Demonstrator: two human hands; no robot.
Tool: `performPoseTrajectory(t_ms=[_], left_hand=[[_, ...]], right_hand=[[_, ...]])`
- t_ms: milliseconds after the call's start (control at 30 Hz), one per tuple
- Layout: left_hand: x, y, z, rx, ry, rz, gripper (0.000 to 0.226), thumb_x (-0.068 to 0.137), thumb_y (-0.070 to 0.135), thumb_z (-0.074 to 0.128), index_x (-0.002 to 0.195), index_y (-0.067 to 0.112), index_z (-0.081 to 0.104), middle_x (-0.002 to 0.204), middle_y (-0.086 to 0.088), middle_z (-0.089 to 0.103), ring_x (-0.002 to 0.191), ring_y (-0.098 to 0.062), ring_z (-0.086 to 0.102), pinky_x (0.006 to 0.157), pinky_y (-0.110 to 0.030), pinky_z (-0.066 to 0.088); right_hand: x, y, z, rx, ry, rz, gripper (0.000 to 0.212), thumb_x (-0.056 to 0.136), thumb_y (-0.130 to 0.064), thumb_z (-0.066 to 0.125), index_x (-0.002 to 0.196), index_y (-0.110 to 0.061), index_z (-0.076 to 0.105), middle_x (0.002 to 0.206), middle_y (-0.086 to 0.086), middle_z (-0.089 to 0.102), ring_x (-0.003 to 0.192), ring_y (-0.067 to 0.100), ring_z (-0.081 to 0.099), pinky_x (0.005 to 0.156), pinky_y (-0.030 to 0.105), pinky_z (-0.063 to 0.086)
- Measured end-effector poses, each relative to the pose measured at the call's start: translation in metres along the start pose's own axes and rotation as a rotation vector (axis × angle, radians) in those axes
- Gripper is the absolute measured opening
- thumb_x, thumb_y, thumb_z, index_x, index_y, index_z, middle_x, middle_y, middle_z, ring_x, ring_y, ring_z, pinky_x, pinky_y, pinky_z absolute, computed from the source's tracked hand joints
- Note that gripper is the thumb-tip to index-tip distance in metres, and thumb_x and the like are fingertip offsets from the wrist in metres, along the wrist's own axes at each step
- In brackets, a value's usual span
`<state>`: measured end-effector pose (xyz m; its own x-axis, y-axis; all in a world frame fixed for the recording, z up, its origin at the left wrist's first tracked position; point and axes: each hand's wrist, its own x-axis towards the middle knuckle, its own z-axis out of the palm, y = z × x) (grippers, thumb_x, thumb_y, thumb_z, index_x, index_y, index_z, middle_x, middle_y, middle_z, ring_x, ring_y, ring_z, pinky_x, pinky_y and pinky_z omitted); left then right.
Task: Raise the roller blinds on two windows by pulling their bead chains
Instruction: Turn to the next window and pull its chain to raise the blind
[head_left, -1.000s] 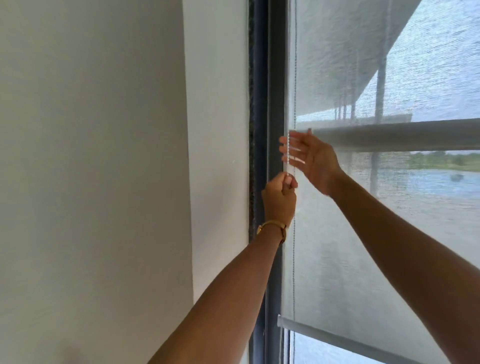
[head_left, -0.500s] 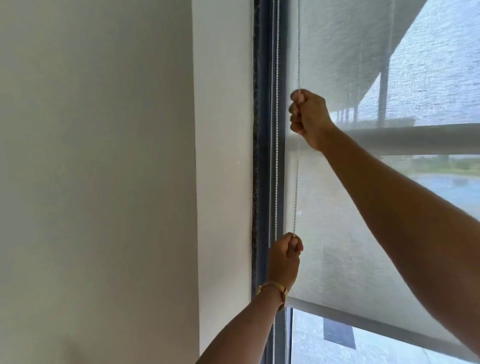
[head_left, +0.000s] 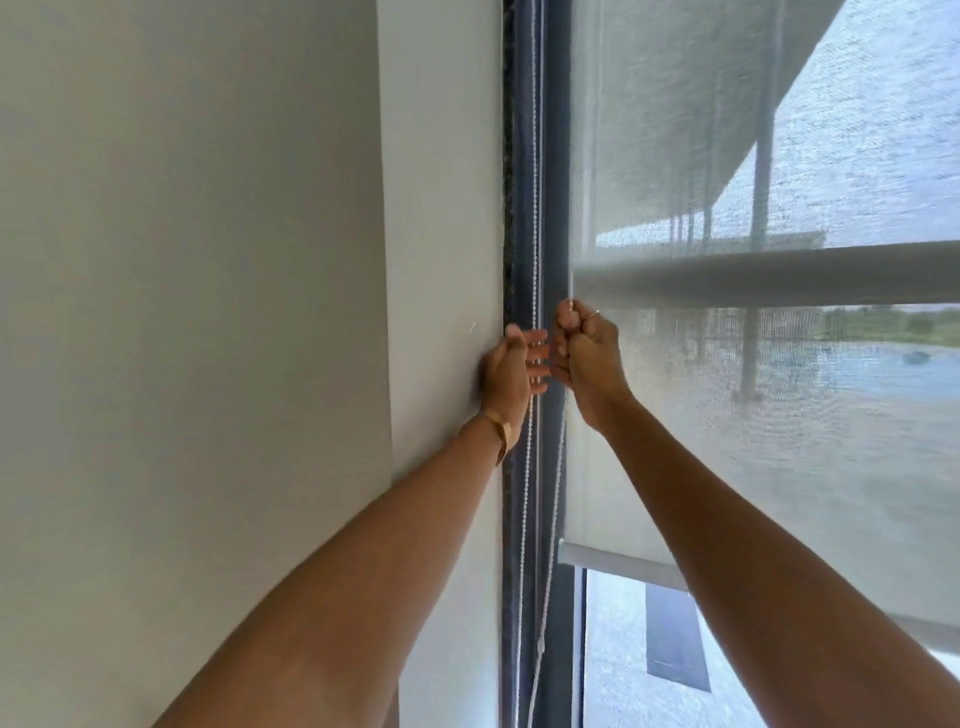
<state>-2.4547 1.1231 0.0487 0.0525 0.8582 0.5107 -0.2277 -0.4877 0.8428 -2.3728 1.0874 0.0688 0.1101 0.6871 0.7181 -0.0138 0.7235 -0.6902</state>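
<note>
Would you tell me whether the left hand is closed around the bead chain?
No, the left hand is open with fingers spread beside the bead chain, while the right hand is the one fisted on it.

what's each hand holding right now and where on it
The right hand is fisted around the bead chain beside the blind's left edge. The left hand is open, fingers spread at the chain, holding nothing.

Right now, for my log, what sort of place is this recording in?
Probably an upper-floor room in a home or office, at a tall window: plain off-white wall, dark window frame, translucent grey mesh roller blind with white bead chain. Water and a roofed walkway show outside.
</note>
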Motion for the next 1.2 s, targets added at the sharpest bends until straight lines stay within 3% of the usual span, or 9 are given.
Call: performPoseTrajectory(t_ms=[133,267,400,567,667,833,967,1067,1200], left_hand=[[0.022,0.049,0.016,0.014,-0.044,0.117,0.054,0.101,0.038,0.022,0.118,0.002,0.058,0.098,-0.010,0.067,0.083,-0.020,0.063,0.074,-0.031,0.050],[0.034,0.090,0.037,-0.049,-0.064,0.149,0.045,0.101,0.034,0.026,0.112,0.006,0.059,0.079,-0.003,0.065,0.059,-0.014,0.062,0.060,-0.028,0.050],[0.037,0.093,0.047,-0.091,0.013,0.129,0.031,0.099,0.021,0.034,0.100,0.009,0.063,0.062,-0.001,0.049,0.040,-0.009,0.040,0.039,-0.018,0.033],[0.031,0.047,0.046,0.102,0.167,0.406,0.032,0.090,0.023,0.036,0.062,0.021,0.052,0.055,0.005,0.043,0.053,-0.010,0.039,0.057,-0.027,0.034],[0.022,0.022,0.039,0.148,0.155,0.409,0.034,0.092,0.016,0.035,0.059,0.021,0.042,0.056,0.004,0.039,0.055,-0.011,0.035,0.058,-0.028,0.031],[0.004,-0.005,0.035,0.151,0.131,0.419,0.033,0.092,0.018,0.032,0.060,0.022,0.040,0.054,0.004,0.033,0.053,-0.014,0.030,0.054,-0.030,0.026],[-0.011,-0.019,0.039,0.158,0.137,0.382,0.035,0.095,0.011,0.035,0.062,0.018,0.043,0.054,0.005,0.036,0.053,-0.010,0.034,0.054,-0.024,0.030],[-0.019,-0.033,0.040,0.089,0.107,0.341,0.034,0.094,0.012,0.038,0.061,0.019,0.045,0.056,0.006,0.041,0.055,-0.009,0.036,0.055,-0.026,0.032],[-0.030,-0.052,0.038,0.079,0.093,0.317,0.035,0.089,0.013,0.037,0.056,0.025,0.038,0.051,0.010,0.032,0.054,-0.014,0.027,0.054,-0.031,0.022]], right_hand=[[-0.022,0.034,0.002,0.030,-0.008,0.071,0.040,0.084,0.011,0.023,0.065,-0.018,0.043,0.051,-0.005,0.037,0.038,0.003,0.029,0.036,0.015,0.022],[-0.045,0.070,-0.006,0.018,-0.003,0.153,0.040,0.078,0.014,0.020,0.067,-0.018,0.040,0.055,-0.002,0.033,0.041,0.005,0.026,0.036,0.018,0.019],[-0.070,0.093,-0.016,-0.012,0.022,0.210,0.032,0.076,0.012,0.024,0.067,-0.016,0.037,0.057,0.000,0.029,0.042,0.004,0.023,0.036,0.017,0.017],[-0.102,0.112,-0.010,-0.055,0.009,0.273,0.028,0.089,0.006,0.030,0.069,-0.011,0.039,0.054,0.000,0.028,0.041,0.006,0.021,0.037,0.017,0.018],[-0.124,0.124,-0.010,0.029,-0.032,0.355,0.027,0.099,-0.006,0.037,0.079,-0.007,0.055,0.057,0.002,0.057,0.039,0.006,0.034,0.039,0.017,0.026],[-0.117,0.115,-0.022,0.148,-0.029,0.490,0.031,0.099,-0.022,0.037,0.107,-0.015,0.066,0.089,-0.001,0.076,0.073,0.017,0.065,0.072,0.033,0.051],[-0.064,0.064,-0.026,0.147,0.039,0.324,0.031,0.099,-0.021,0.033,0.085,-0.015,0.060,0.079,-0.001,0.067,0.075,0.013,0.062,0.069,0.028,0.050],[-0.020,0.022,-0.027,0.029,0.039,0.189,0.037,0.101,-0.026,0.026,0.099,-0.016,0.061,0.100,0.002,0.065,0.092,0.016,0.060,0.076,0.029,0.048],[0.030,-0.034,-0.020,0.005,0.003,0.198,0.040,0.102,-0.030,0.024,0.109,-0.017,0.061,0.111,0.000,0.068,0.105,0.021,0.062,0.088,0.036,0.050]])
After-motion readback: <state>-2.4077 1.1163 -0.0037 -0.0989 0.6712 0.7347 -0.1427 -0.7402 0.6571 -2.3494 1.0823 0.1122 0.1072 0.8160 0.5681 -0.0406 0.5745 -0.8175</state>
